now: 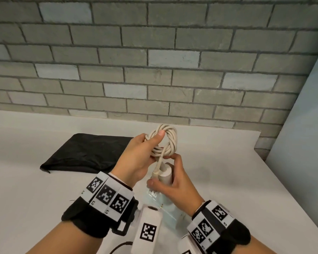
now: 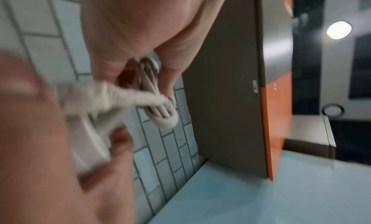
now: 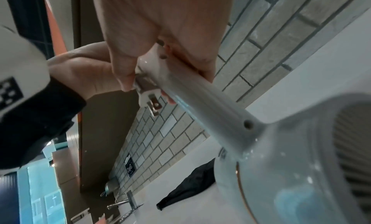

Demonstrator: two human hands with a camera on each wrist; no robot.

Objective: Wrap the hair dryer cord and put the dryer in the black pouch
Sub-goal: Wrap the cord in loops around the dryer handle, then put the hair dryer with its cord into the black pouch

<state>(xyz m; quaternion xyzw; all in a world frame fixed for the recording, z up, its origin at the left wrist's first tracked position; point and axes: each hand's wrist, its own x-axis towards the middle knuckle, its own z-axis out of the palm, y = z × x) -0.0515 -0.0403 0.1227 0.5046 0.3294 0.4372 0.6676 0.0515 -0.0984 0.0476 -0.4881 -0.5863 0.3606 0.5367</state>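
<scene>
My left hand [image 1: 154, 143] grips a cream cord [image 1: 170, 139] wound into a tight coil, thumb pressed on its top; the coil [image 2: 158, 103] shows again in the left wrist view. The cord's tail runs down to the plug [image 3: 150, 99], which my right hand [image 1: 163, 171] pinches against the upright handle of the pale blue hair dryer [image 1: 166, 176]. The dryer's body [image 3: 291, 172] hangs below the hands, above the counter. A black pouch [image 1: 84, 153] lies flat on the counter to the left, behind my left wrist; whether its mouth is open is hidden.
The white counter [image 1: 218, 171] ends at a grey brick wall [image 1: 154, 79] behind and at an edge on the right [image 1: 268, 165]. A faucet [image 3: 120, 203] stands farther along the counter. A grey and orange partition [image 2: 230, 84] rises beside it.
</scene>
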